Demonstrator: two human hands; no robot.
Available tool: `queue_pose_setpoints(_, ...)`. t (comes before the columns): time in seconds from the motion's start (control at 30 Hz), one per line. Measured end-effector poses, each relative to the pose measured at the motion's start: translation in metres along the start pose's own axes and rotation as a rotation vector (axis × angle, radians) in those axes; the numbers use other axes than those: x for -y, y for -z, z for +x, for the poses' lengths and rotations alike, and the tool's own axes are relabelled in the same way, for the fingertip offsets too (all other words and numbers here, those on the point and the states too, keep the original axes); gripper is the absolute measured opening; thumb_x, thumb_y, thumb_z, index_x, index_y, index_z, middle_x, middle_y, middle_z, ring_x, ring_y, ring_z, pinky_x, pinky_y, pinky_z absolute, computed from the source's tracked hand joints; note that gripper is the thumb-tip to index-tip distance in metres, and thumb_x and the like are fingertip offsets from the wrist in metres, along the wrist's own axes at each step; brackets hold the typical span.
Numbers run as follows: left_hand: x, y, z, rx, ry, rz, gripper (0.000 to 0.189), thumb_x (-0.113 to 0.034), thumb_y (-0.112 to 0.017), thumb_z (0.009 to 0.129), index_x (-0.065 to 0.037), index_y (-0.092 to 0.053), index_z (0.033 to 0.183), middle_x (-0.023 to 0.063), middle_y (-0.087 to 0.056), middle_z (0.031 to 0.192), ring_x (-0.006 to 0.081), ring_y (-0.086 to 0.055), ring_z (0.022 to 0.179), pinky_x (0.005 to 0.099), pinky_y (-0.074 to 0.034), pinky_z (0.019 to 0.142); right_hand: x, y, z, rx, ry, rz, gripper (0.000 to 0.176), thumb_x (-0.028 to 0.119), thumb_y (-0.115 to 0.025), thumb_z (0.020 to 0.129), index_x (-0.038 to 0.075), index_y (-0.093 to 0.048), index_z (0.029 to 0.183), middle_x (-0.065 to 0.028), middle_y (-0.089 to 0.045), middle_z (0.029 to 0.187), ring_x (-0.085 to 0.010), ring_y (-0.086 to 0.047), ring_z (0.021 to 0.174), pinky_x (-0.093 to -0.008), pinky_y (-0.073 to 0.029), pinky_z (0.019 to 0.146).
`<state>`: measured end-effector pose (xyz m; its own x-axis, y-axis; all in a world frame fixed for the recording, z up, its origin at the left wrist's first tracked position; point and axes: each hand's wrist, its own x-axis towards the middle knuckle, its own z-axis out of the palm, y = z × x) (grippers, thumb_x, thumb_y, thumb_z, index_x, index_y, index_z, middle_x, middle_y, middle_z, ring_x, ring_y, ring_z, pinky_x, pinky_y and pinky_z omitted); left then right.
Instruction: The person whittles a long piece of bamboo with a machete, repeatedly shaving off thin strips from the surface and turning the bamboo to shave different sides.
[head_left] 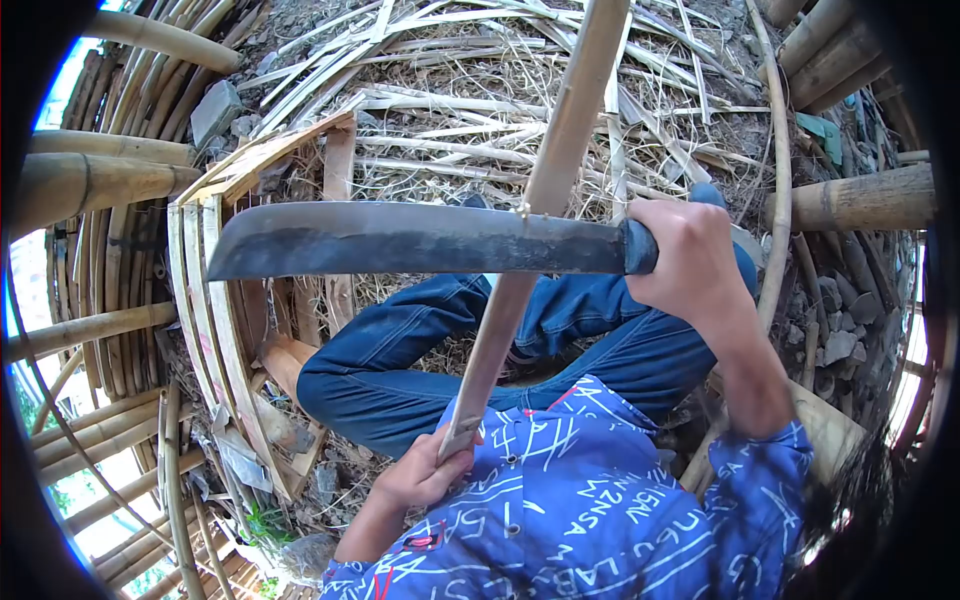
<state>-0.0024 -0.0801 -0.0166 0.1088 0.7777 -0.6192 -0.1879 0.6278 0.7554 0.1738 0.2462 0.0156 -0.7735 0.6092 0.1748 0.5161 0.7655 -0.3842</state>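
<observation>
My right hand (pixel 690 255) is closed around the dark handle of a machete (pixel 420 240). The broad blade reaches left across the view, its upper edge shiny and its lower part dark. A long flat bamboo strip (pixel 575 125) slants from the top of the view down toward my chest. My left hand (pixel 428 472) grips the strip's lower end. The blade crosses in front of the strip and appears to touch it near the middle, where small shavings show. The strip's far end runs out of view.
Split bamboo strips and shavings (pixel 440 130) litter the ground ahead. A wooden crate frame (pixel 205 290) stands at the left beside my bent leg. Bamboo poles (pixel 110 180) line the left side, with another pole (pixel 865 202) at the right. Broken stones (pixel 840 345) lie at the right.
</observation>
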Motion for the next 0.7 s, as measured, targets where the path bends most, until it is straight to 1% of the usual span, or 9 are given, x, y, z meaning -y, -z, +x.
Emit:
queue_pose_setpoints(0.07, 0.0, 0.001, -0.007, -0.043, 0.08, 0.013, 0.027, -0.006, -0.055, 0.09, -0.001, -0.052, 0.117, 0.0036, -0.057, 0.072, 0.0109, -0.054, 0.064, 0.0277, -0.044, 0.061, 0.002, 0.004, 0.003, -0.006, 0.02, 0.002, 0.018, 0.017, -0.07, 0.062, 0.008, -0.056, 0.07, -0.0122, -0.06, 0.064, -0.0328, -0.063, 0.065, -0.042, -0.048, 0.058)
queue_pose_setpoints(0.23, 0.006, 0.004, -0.015, -0.038, 0.064, 0.097, 0.028, -0.005, -0.055, 0.09, -0.002, -0.053, 0.118, 0.0047, -0.06, 0.075, 0.011, -0.056, 0.066, 0.0278, -0.045, 0.063, 0.006, 0.014, 0.009, -0.023, 0.051, -0.02, 0.019, 0.016, -0.071, 0.062, 0.008, -0.057, 0.073, -0.0123, -0.062, 0.067, -0.0327, -0.063, 0.065, -0.042, -0.048, 0.059)
queue_pose_setpoints(0.3, 0.006, 0.001, -0.019, -0.042, 0.09, 0.105, 0.028, -0.005, -0.056, 0.09, -0.002, -0.053, 0.118, 0.0049, -0.061, 0.076, 0.0109, -0.056, 0.067, 0.0278, -0.046, 0.064, -0.006, 0.019, 0.015, -0.093, 0.007, -0.059, 0.018, 0.014, -0.071, 0.062, 0.009, -0.059, 0.074, -0.0126, -0.063, 0.069, -0.0327, -0.064, 0.067, -0.0424, -0.049, 0.06)
queue_pose_setpoints(0.33, 0.005, -0.004, -0.021, -0.05, 0.062, 0.129, 0.029, -0.005, -0.057, 0.09, -0.002, -0.053, 0.118, 0.0053, -0.061, 0.076, 0.0108, -0.056, 0.068, 0.028, -0.046, 0.064, -0.009, 0.029, 0.022, -0.061, -0.062, -0.179, 0.018, 0.013, -0.071, 0.062, 0.008, -0.062, 0.077, -0.0131, -0.064, 0.07, -0.033, -0.065, 0.067, -0.0425, -0.05, 0.063)
queue_pose_setpoints(0.37, 0.005, -0.007, -0.024, -0.059, 0.034, 0.153, 0.029, -0.005, -0.058, 0.09, -0.002, -0.054, 0.118, 0.0057, -0.061, 0.076, 0.0108, -0.056, 0.068, 0.0282, -0.046, 0.064, -0.016, 0.03, 0.023, -0.06, -0.06, -0.182, 0.018, 0.013, -0.071, 0.062, 0.008, -0.062, 0.077, -0.0131, -0.064, 0.07, -0.033, -0.065, 0.067, -0.0425, -0.05, 0.063)
queue_pose_setpoints(0.43, 0.007, -0.008, -0.027, -0.039, 0.053, 0.159, 0.029, -0.004, -0.058, 0.09, -0.001, -0.054, 0.119, 0.0069, -0.062, 0.079, 0.011, -0.058, 0.071, 0.0285, -0.047, 0.066, -0.027, 0.031, 0.025, -0.13, -0.019, -0.178, 0.019, 0.012, -0.071, 0.061, 0.008, -0.065, 0.078, -0.0136, -0.065, 0.069, -0.0333, -0.065, 0.068, -0.0418, -0.051, 0.064)
queue_pose_setpoints(0.5, 0.009, -0.005, -0.028, -0.027, 0.102, 0.175, 0.029, -0.004, -0.057, 0.091, -0.001, -0.054, 0.12, 0.0069, -0.063, 0.079, 0.0107, -0.057, 0.071, 0.0285, -0.048, 0.065, -0.028, 0.031, 0.027, -0.114, -0.031, -0.168, 0.018, 0.012, -0.071, 0.061, 0.007, -0.066, 0.078, -0.0137, -0.065, 0.069, -0.0332, -0.066, 0.069, -0.0416, -0.051, 0.065)
queue_pose_setpoints(0.53, 0.008, -0.007, -0.029, -0.067, 0.045, 0.147, 0.028, -0.003, -0.057, 0.091, -0.001, -0.055, 0.119, 0.006, -0.063, 0.079, 0.0105, -0.057, 0.069, 0.0284, -0.048, 0.064, -0.026, 0.031, 0.027, -0.123, -0.025, -0.159, 0.018, 0.011, -0.07, 0.061, 0.007, -0.066, 0.078, -0.0136, -0.065, 0.069, -0.0332, -0.065, 0.068, -0.0418, -0.051, 0.065)
queue_pose_setpoints(0.7, 0.01, -0.005, -0.031, -0.055, 0.029, 0.196, 0.027, -0.001, -0.058, 0.091, -0.001, -0.056, 0.117, 0.0057, -0.063, 0.079, 0.0105, -0.057, 0.068, 0.0281, -0.048, 0.064, -0.024, 0.035, 0.031, -0.157, -0.001, -0.152, 0.018, 0.01, -0.07, 0.061, 0.007, -0.066, 0.078, -0.0137, -0.065, 0.069, -0.033, -0.065, 0.068, -0.0419, -0.051, 0.065)
